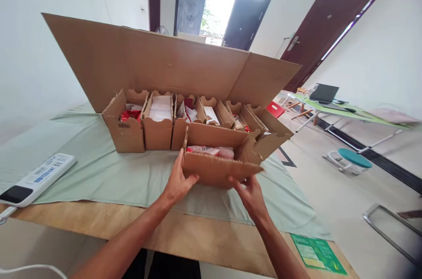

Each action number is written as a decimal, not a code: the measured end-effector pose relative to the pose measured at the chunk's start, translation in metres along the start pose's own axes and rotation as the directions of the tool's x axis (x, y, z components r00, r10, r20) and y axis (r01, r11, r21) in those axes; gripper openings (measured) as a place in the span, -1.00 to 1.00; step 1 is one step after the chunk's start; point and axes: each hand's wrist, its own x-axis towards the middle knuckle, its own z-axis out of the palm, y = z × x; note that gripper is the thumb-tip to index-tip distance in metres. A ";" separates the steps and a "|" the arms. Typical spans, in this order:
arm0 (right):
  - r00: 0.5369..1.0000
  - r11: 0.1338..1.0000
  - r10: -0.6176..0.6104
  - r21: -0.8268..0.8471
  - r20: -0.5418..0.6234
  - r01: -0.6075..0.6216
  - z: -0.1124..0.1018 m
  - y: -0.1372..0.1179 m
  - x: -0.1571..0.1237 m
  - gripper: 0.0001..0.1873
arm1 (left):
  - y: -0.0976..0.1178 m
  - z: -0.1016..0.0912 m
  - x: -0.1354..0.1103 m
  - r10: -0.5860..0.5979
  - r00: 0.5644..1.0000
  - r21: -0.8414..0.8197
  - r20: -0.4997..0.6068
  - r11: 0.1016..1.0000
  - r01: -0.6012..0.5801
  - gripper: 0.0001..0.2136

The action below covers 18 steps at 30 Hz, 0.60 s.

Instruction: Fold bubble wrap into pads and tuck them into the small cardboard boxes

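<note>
Between my two hands is an open cardboard box, tilted and turned lengthwise across the table, with red and white plastic packets inside. My left hand grips its left end, thumb along the near side. At the lower right of the same box, my right hand has its thumb on the near wall, the other fingers partly hidden beneath. Just behind stands a row of several similar cardboard boxes, among them one with red items and one packed with white sleeves.
A tall folded cardboard panel stands behind the row. On the pale green cloth at left lies a white power strip. A green printed sheet lies at the table's front right. A teal stool and a laptop table are farther right.
</note>
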 end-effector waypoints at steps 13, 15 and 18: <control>0.989 0.994 -0.062 0.099 0.135 0.049 0.058 -0.052 -0.044 -0.50 | 0.030 -0.090 -0.063 -0.083 0.965 0.063 -0.251 0.993 0.101 -0.27; 0.992 0.999 -0.020 0.051 0.128 0.013 0.048 -0.041 -0.050 -0.50 | 0.028 -0.077 -0.071 -0.083 0.969 0.074 -0.232 0.992 0.103 -0.23; 0.995 0.997 0.007 -0.071 0.095 0.000 0.027 -0.029 -0.063 -0.46 | 0.021 -0.055 -0.097 -0.196 0.954 0.069 -0.227 0.974 0.216 -0.21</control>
